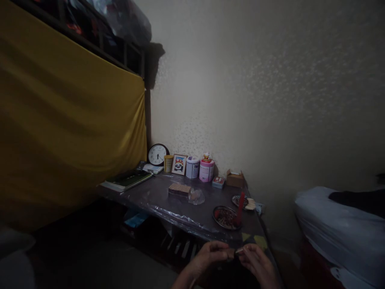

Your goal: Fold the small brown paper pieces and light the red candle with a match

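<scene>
Just below the near edge of the surface (168, 200), the left hand (207, 257) and right hand (255, 263) meet — fingers of both pinched on a small dark thing (235, 253) between them, too dim to identify — near the red candle (240, 206) standing in its dish (225, 217).

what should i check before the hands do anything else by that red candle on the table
1. Left hand and right hand meet over a small dark object: ok, though what it is cannot be told.
2. Grip on that object: cannot tell, too dim.
3. Red candle stands upright on the dark plate: ok.
4. Candle flame: none visible, ok.
5. Plastic sheet covers the table right beside the plate: not ok if a flame comes near.
6. Light in the room: not ok, very dim.
</scene>
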The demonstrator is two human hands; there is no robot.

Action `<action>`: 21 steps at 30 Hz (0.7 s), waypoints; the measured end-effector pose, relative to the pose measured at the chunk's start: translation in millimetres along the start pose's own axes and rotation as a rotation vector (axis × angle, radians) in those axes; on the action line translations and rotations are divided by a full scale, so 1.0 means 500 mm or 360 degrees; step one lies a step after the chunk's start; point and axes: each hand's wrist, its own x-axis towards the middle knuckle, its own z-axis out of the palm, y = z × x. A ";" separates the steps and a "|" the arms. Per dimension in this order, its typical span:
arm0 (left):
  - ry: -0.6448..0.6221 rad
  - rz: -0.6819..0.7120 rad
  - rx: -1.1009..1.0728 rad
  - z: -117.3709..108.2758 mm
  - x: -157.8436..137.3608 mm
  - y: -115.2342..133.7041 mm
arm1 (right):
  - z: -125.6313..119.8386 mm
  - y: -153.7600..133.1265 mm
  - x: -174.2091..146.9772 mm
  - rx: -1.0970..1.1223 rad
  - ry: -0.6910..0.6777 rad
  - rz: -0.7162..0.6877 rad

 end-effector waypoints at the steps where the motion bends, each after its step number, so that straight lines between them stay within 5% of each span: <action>1: 0.0005 -0.0001 0.0003 -0.001 0.000 -0.001 | 0.000 -0.001 0.000 0.0005 -0.0004 0.0004; 21: -0.0063 0.0027 0.0048 -0.008 0.005 -0.013 | -0.006 0.005 0.004 0.0060 -0.0055 0.0064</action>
